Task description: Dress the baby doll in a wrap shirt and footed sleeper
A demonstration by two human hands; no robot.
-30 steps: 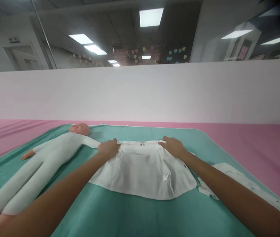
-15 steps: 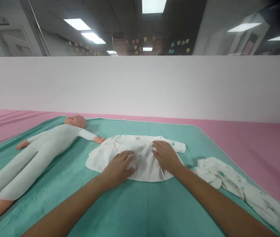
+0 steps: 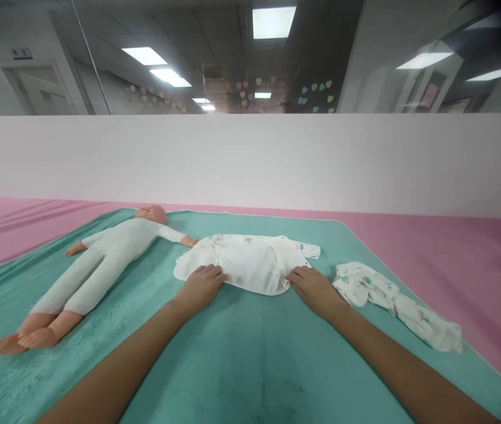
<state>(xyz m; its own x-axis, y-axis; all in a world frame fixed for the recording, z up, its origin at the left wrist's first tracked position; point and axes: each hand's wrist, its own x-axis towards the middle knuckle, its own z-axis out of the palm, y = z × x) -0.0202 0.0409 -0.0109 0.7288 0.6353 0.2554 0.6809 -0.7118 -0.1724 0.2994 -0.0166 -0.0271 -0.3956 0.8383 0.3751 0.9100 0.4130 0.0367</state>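
Note:
A white baby shirt [image 3: 250, 262] with a small printed label at its neckline lies spread on a green blanket [image 3: 241, 365]. Its patterned sleeve sticks out to the right. My left hand [image 3: 203, 287] is at the left part of the lower hem, fingers curled and closed on the cloth. At the hem's right part, my right hand [image 3: 315, 290] pinches the fabric between thumb and fingers. The fingertips of both hands are partly hidden by the knuckles.
A baby doll [image 3: 109, 256] in a white suit lies on its back at left, one hand near the shirt. Patterned baby clothing [image 3: 391, 300] lies crumpled at right. Behind the pink sheet [image 3: 444, 253] stands a white low wall [image 3: 250, 165] with glass above.
Both hands have come from lying open on the shirt's middle down to its lower hem, and their fingers have closed there. The camera view has shifted slightly.

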